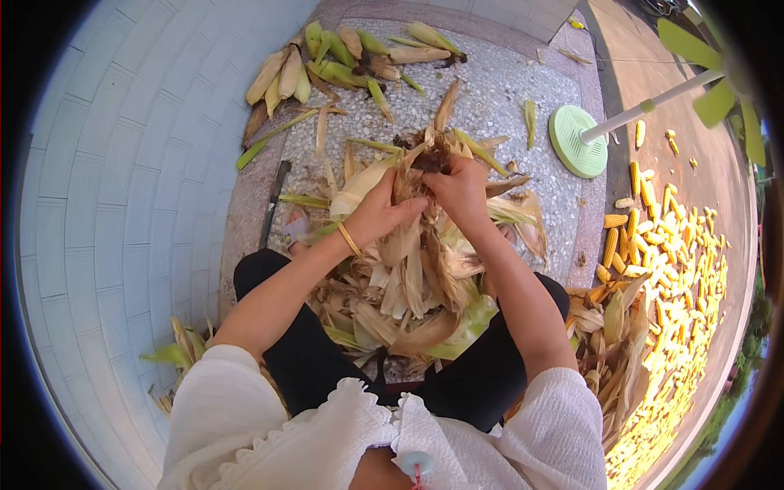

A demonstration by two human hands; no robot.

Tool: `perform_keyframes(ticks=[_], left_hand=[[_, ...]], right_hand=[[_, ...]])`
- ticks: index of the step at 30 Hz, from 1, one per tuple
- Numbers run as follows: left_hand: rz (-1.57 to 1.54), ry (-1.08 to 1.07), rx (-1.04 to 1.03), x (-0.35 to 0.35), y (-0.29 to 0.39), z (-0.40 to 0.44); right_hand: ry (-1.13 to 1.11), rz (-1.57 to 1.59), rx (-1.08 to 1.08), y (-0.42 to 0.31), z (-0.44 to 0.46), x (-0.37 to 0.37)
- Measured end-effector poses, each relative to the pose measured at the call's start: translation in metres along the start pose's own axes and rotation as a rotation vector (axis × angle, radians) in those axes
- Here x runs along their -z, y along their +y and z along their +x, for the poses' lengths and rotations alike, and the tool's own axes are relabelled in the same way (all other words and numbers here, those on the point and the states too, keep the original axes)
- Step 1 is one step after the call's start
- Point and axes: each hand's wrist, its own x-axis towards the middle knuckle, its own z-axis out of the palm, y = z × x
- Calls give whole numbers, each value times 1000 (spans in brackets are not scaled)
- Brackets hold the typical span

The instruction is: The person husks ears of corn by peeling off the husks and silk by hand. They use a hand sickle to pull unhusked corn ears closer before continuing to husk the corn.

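Between my two hands is an ear of corn in dry brown husk (408,184), with a dark, frayed tip at the top. My left hand (382,211), with a yellow bangle at the wrist, is wrapped round its left side. My right hand (459,189) has its fingers closed at the dark tip on the right. Strips of husk hang down from the ear. Beneath my hands a pile of loose husks (400,314) lies between my legs. Any kernels inside the held husk are hidden.
Unhusked ears (335,61) lie at the top of the speckled floor (490,90). A green fan with a round base (578,140) stands at the right. Many yellow cobs (674,310) cover the ground beyond it. More husks (608,351) are heaped beside my right leg. A tiled wall (122,180) is at left.
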Motion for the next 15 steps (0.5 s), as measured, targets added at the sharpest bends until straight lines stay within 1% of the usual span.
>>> perform_keyframes(ticks=[1,2,3,4,5,6,7,8,9,11,12,13,14,15], left_hand=[[-42,85,-80,0,-8,7],[-83,170,-160,3,-16,12],[-83,186,-158,8,-14,14],[-329,273,-74,13,-11,16],[-574,355,6,20,-7,20],[-802,406,46,33,-2,20],[-805,420,35,47,-5,23],[-958,491,57,60,-13,26],[-1110,558,79,68,-14,27],[-1119,563,53,72,-19,29],[-1059,511,102,66,-20,30],[-999,460,153,59,-23,30],[-939,506,184,48,-27,30],[-943,512,189,44,-24,28]], right_hand=[[33,-3,59,-3,1,-5],[23,-1,67,-3,3,-9],[5,143,-13,-2,4,-12],[-13,285,-95,-1,5,-15],[-23,286,-87,-1,3,-16],[-18,430,-92,-5,-1,-16],[-19,570,-99,-8,-7,-15],[-89,585,-68,-11,-11,-9],[-102,584,-62,-19,-16,-9],[-186,653,106,-33,-19,-11],[-268,668,92,-31,-18,-11],[-276,663,87,-24,-16,-18],[-307,749,40,-15,-12,-31],[-335,836,-5,-14,-13,-37]])
